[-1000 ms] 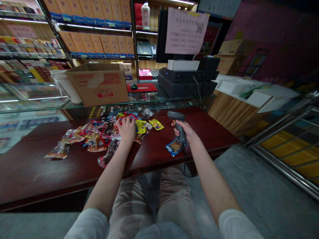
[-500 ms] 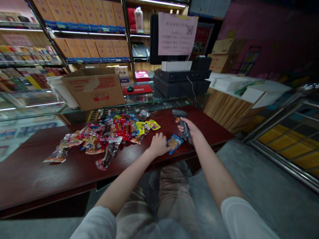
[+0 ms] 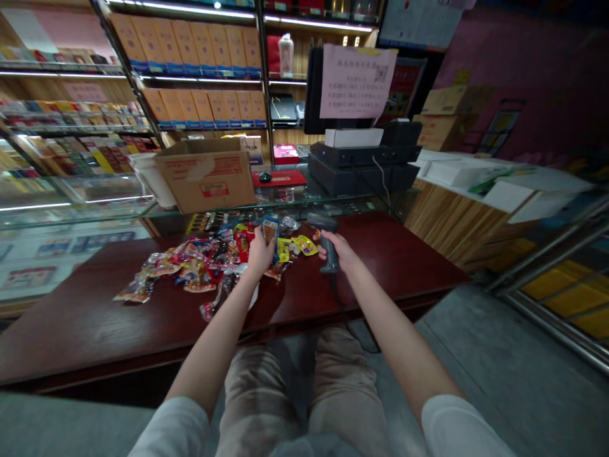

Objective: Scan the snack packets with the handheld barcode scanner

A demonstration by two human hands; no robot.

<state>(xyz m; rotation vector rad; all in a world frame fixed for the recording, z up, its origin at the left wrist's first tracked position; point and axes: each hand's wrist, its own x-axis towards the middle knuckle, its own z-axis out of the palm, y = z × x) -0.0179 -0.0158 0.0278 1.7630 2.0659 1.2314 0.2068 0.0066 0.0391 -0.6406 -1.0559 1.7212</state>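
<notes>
My left hand [image 3: 260, 252] is closed on a blue snack packet [image 3: 270, 231], held over the pile of packaged snacks [image 3: 209, 260]. Red, clear and yellow wrappers make up that pile; a yellow packet [image 3: 305, 245] lies at its right end. My right hand [image 3: 339, 252] grips the handle of a dark grey barcode scanner [image 3: 329, 249]. The scanner's head points left, towards the packets, and its cable hangs down past the table's front edge. Part of the pile is hidden behind my left hand and forearm.
The dark red wooden table [image 3: 380, 254] bears the snacks. Behind it, a glass counter holds an open cardboard box [image 3: 207, 178], a red mat [image 3: 288, 178] with a mouse, and a black cash register [image 3: 356, 171]. A metal railing [image 3: 547, 324] stands at the right.
My left hand has picked the blue packet up off the table and carried it left over the pile. My right hand has moved the scanner left too. The camera view has shifted slightly.
</notes>
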